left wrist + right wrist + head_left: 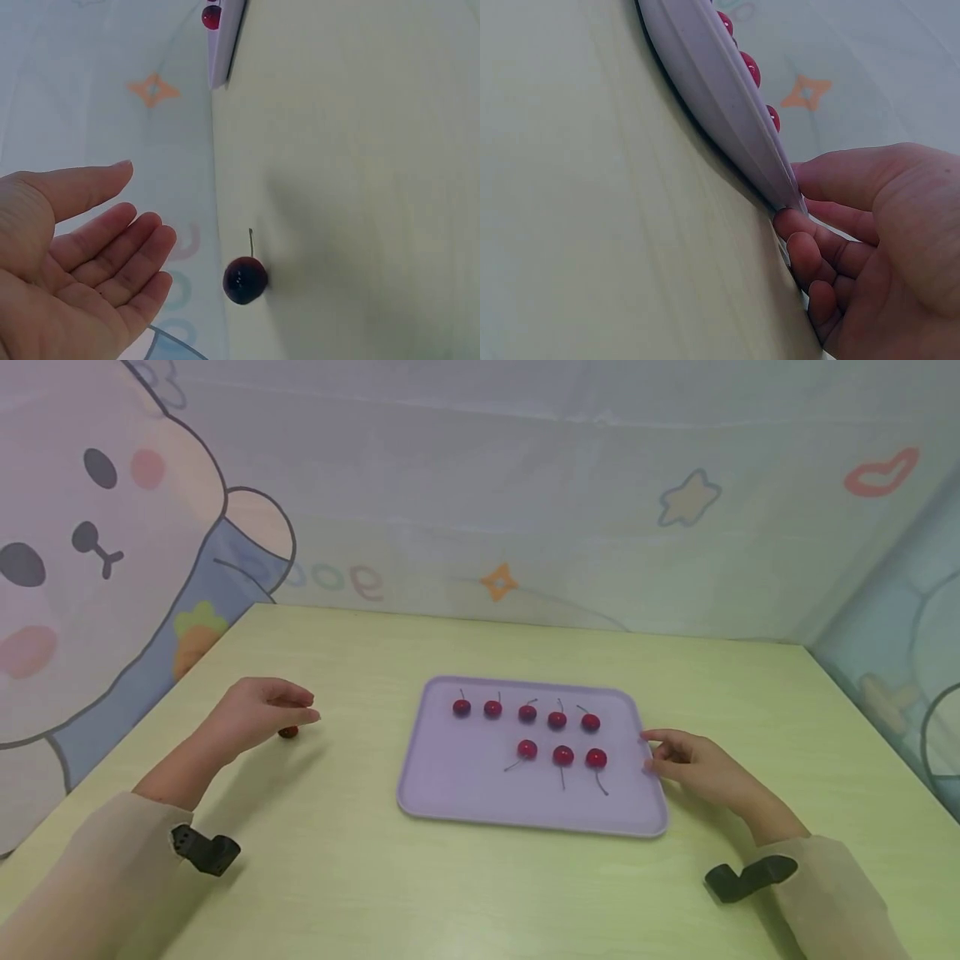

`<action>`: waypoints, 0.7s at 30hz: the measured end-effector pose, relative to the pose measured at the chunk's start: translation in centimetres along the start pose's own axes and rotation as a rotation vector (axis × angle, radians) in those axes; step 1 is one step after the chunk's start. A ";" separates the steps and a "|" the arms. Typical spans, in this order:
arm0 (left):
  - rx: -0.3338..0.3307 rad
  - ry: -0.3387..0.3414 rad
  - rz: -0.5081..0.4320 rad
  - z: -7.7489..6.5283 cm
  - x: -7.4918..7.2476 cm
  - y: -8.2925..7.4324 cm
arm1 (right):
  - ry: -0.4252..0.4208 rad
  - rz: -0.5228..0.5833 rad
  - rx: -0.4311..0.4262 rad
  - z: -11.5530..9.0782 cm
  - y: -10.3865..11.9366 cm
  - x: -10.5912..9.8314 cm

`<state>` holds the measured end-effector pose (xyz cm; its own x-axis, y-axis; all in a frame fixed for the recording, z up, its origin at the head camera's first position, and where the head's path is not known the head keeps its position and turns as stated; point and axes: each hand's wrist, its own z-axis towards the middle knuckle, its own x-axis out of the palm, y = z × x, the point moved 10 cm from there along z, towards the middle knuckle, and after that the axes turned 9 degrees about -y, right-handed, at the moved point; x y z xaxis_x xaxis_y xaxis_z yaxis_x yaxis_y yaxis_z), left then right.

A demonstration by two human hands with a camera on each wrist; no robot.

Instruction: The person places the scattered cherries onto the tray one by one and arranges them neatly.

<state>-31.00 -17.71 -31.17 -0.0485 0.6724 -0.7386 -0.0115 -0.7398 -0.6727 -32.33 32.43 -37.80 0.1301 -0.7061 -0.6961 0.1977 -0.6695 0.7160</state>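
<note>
My left hand [258,714] hovers with relaxed fingers above a dark red cherry [288,732] on the table, left of the tray. In the left wrist view this cherry [245,280] stands apart from the fingertips, its stem showing, and nothing is in the palm. The right hand [693,766] holds the right edge of a lilac tray [465,793]. From the right wrist, the thumb and fingers [829,176] meet at the tray's rim [727,105]. On the tray, several cherries [527,714] form a back row, with three cherries [563,756] in front.
The pale yellow-green table [360,893] reaches back to a printed cloth [480,485] hanging behind it. A large cartoon bear [97,527] covers the cloth at left. Dark wrist cameras [206,850] sit on both sleeves.
</note>
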 end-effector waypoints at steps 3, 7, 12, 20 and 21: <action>-0.007 -0.012 -0.001 -0.1 -0.2 0.6 | 0.006 0.003 0.000 0.0 -0.1 0.0; -0.016 -0.020 -0.014 -0.1 -0.3 1.5 | 0.008 0.002 0.001 0.1 -0.2 0.1; -0.025 -0.032 0.002 0.0 -0.6 2.8 | 0.006 0.006 -0.005 0.1 -0.2 0.1; -0.052 -0.039 0.003 0.3 -1.0 4.3 | -0.001 -0.001 0.000 0.1 -0.3 -0.1; -0.056 -0.037 0.008 0.4 -1.0 4.4 | -0.002 -0.002 -0.001 0.1 -0.3 -0.1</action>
<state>-31.37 -21.66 -33.40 -0.0848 0.6647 -0.7423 0.0446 -0.7417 -0.6692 -32.46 32.68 -37.95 0.1274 -0.7055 -0.6972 0.1988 -0.6705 0.7148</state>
